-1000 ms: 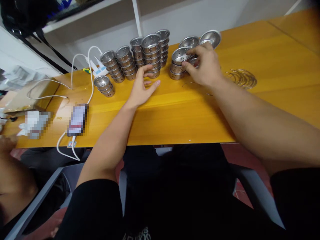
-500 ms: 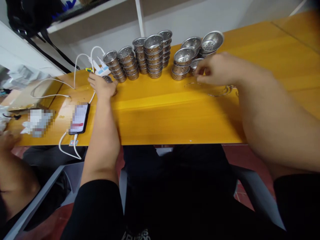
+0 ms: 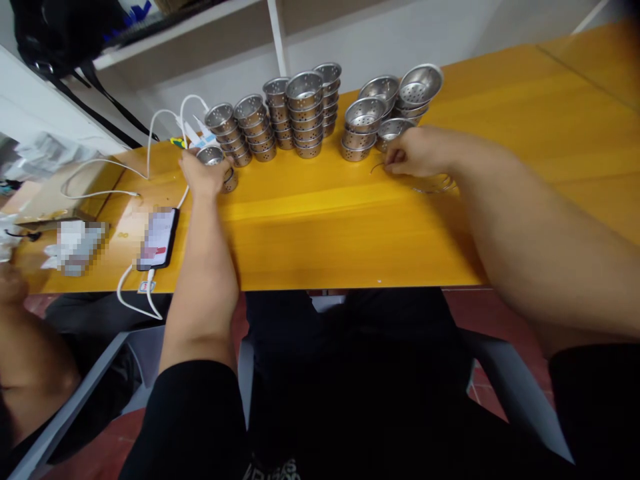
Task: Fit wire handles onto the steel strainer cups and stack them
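My left hand (image 3: 203, 176) is wrapped round a small perforated metal cup (image 3: 211, 157) on top of a short stack at the left of the yellow table (image 3: 325, 220). My right hand (image 3: 417, 152) is pinched on a thin wire ring (image 3: 380, 167) lying on the table, just in front of a low stack of metal cups (image 3: 361, 127). More wire rings (image 3: 440, 183) show beside my right wrist. Tall stacks of perforated cups (image 3: 303, 110) stand in a row along the far edge of the table.
A phone (image 3: 157, 239) on a white cable (image 3: 150, 143) lies at the table's left front, with a power strip (image 3: 197, 137) behind it. Another person's arm (image 3: 25, 360) is at the lower left. A wall and shelf run behind the table.
My left hand went from the table's middle to the short cup stack at the left and closed on its top cup. My right hand left the cup stack and pinched a wire ring.
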